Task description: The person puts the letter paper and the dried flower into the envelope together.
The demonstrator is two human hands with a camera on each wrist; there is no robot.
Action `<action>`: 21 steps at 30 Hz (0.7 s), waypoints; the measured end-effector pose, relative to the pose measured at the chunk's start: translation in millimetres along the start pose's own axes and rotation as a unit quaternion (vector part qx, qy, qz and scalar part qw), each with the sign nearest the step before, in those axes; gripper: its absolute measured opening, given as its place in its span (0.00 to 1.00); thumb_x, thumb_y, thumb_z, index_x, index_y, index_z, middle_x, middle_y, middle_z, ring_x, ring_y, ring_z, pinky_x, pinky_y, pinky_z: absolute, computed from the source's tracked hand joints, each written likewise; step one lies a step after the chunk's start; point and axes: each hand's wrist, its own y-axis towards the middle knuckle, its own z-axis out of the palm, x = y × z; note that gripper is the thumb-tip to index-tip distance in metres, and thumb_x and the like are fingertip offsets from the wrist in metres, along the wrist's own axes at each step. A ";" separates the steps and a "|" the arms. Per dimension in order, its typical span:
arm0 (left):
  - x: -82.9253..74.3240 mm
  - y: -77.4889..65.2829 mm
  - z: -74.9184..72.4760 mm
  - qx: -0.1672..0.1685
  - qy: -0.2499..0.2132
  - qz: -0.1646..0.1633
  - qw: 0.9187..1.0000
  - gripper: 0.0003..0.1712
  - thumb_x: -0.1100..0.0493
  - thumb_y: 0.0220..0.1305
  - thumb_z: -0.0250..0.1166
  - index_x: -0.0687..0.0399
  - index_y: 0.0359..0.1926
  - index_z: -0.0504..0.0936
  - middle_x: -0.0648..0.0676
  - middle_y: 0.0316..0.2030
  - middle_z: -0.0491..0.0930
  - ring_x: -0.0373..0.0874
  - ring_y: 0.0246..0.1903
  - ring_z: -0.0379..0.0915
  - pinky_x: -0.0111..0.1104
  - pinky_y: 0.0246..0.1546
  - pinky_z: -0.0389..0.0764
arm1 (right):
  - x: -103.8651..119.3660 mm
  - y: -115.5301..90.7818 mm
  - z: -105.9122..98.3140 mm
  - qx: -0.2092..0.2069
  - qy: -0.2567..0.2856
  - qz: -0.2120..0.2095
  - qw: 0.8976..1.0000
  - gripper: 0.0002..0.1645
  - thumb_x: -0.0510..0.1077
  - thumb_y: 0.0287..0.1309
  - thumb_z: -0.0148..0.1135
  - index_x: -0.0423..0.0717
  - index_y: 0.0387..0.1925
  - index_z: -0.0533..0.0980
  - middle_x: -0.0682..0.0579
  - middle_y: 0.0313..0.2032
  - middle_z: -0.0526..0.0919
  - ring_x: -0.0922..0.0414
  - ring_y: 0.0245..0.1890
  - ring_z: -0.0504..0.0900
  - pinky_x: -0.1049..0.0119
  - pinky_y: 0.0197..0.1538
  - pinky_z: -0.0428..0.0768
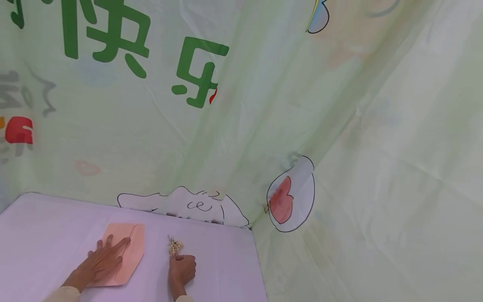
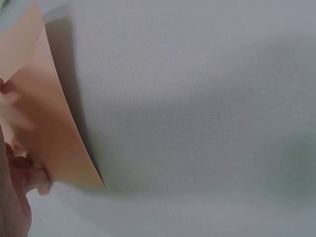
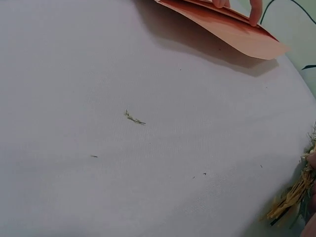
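A pink paper envelope (image 1: 135,247) lies on the table, its flap end pointing toward the near side. My left hand (image 1: 102,262) rests on it with fingers spread over the paper. In the left wrist view, one long edge of the envelope (image 2: 64,133) stands slightly off the cloth, and part of the hand shows at the left border. To the right, my right hand (image 1: 183,268) grips a small bunch of dried flowers (image 1: 175,245), blossoms facing away. Its straw-like stems (image 3: 295,192) show at the right border of the right wrist view.
Pale cloth covers the table (image 1: 222,260). A small sprig (image 3: 134,119) and a few tiny bits lie loose on it. Behind and to the right hangs a printed fabric sheet (image 1: 158,138) with green characters and drawings, meeting the table's far and right edges.
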 end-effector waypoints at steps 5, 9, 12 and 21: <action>0.3 -1.3 0.9 -0.012 0.040 0.028 0.999 0.30 0.52 0.73 0.67 0.46 0.73 0.73 0.64 0.70 0.72 0.79 0.59 0.77 0.69 0.35 0.86 | -5.1 -0.5 2.4 0.003 0.013 -0.002 1.000 0.13 0.36 0.37 0.81 0.50 0.13 0.82 0.56 0.16 0.83 0.54 0.18 0.79 0.51 0.28 0.78; -0.7 0.7 -0.4 -0.004 -0.006 0.000 1.000 0.33 0.53 0.73 0.67 0.42 0.75 0.68 0.75 0.69 0.73 0.85 0.57 0.76 0.73 0.37 0.84 | -5.0 -1.6 1.6 0.007 0.020 0.004 1.000 0.13 0.36 0.38 0.81 0.51 0.14 0.82 0.56 0.15 0.82 0.55 0.18 0.78 0.52 0.29 0.77; -1.6 2.7 -2.2 0.015 -0.043 -0.026 0.999 0.33 0.54 0.75 0.65 0.42 0.76 0.66 0.81 0.69 0.70 0.89 0.57 0.73 0.76 0.40 0.82 | -4.3 -2.2 0.5 0.006 0.025 0.010 1.000 0.14 0.36 0.38 0.81 0.51 0.13 0.81 0.57 0.15 0.82 0.55 0.18 0.78 0.53 0.29 0.77; -1.8 4.2 -1.7 0.031 -0.089 -0.057 0.994 0.33 0.53 0.77 0.63 0.41 0.78 0.64 0.86 0.70 0.66 0.94 0.59 0.69 0.79 0.44 0.78 | -2.2 -4.3 0.1 0.003 0.042 0.008 0.999 0.13 0.37 0.38 0.80 0.51 0.13 0.81 0.58 0.15 0.81 0.56 0.18 0.77 0.52 0.28 0.76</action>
